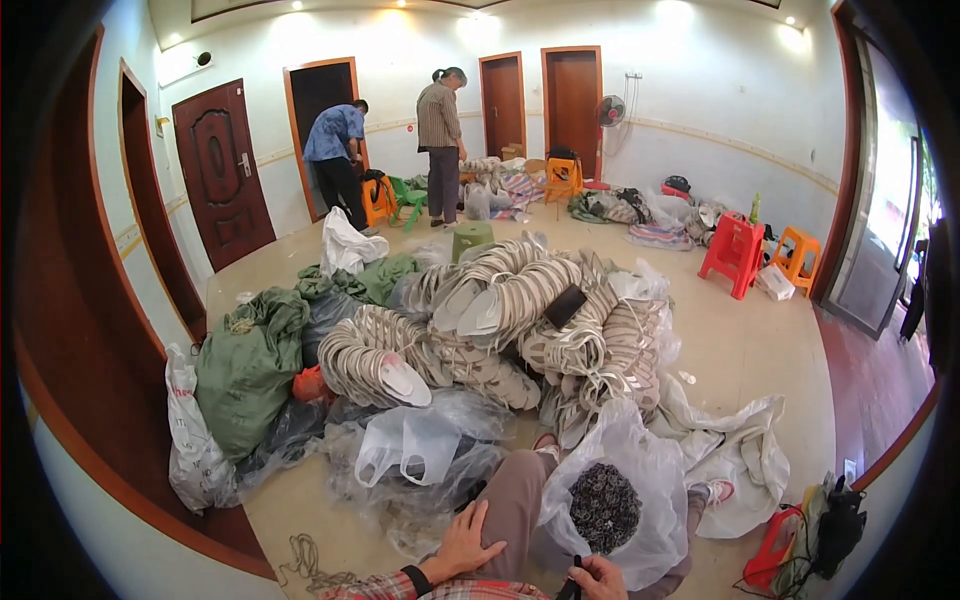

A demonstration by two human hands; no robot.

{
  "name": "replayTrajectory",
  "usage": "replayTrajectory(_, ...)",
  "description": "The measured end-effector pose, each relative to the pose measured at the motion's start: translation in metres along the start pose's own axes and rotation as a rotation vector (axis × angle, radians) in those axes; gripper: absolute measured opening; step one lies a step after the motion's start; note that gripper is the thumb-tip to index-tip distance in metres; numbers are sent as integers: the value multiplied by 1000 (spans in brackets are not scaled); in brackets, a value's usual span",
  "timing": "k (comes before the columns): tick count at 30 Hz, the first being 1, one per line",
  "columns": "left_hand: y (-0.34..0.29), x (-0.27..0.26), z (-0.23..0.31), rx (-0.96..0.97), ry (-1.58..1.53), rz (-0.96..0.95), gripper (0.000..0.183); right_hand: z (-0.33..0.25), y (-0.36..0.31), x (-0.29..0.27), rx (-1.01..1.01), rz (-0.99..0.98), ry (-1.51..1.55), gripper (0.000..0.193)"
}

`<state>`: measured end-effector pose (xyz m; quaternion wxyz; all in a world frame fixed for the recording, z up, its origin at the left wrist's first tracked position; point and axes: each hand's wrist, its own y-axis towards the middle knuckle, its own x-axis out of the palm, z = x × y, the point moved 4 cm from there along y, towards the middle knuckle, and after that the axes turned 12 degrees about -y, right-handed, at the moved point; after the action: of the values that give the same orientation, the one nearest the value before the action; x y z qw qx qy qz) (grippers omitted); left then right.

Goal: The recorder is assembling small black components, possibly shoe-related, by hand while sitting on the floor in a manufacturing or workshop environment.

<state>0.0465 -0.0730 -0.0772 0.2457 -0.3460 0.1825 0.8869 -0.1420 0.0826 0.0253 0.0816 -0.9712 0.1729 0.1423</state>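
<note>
My left hand [465,547] lies on my left thigh with its fingers stretched out, holding nothing. At the lower edge, my right hand [601,578] is closed on a slim black strip [574,574], whose kind I cannot make out. Just beyond that hand, a clear plastic bag [655,470] stands open between my legs. Inside it is a heap of small dark ring-like pieces [604,508]. Past my knees rises a pile of beige shoe uppers [520,290] strung in long rows. A dark flat phone-like object [566,307] rests on top of the pile.
Green sacks [255,370] and a white sack [195,440] stand at the left. Crumpled clear plastic [430,440] covers the floor before my left knee. Two people [438,120] stand at the back near stools. A red stool [735,250] is at the right; a white sack [745,465] lies nearer.
</note>
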Motion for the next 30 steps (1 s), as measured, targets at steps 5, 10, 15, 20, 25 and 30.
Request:
replayTrajectory(5, 2, 1, -5, 45, -6, 38, 85, -6, 2, 0, 1, -2, -7, 22)
replayTrajectory(10, 4, 1, -1, 36, 10, 36, 84, 3, 4, 1, 24, 6, 5, 24)
replayTrajectory(15, 2, 1, -2, 20, 33, 31, 84, -1, 2, 0, 6, 24, -11, 24)
replayTrajectory(20, 3, 0, 0, 0, 28, 15, 85, 4, 4, 1, -2, 21, -34, 23)
replayTrajectory(25, 7, -2, -1, 29, 39, 34, 85, 11, 7, 4, 48, 8, 10, 22)
replayTrajectory(30, 19, -14, -3, 76, 34, 100, 80, -2, 11, 2, 62, -14, 39, 23)
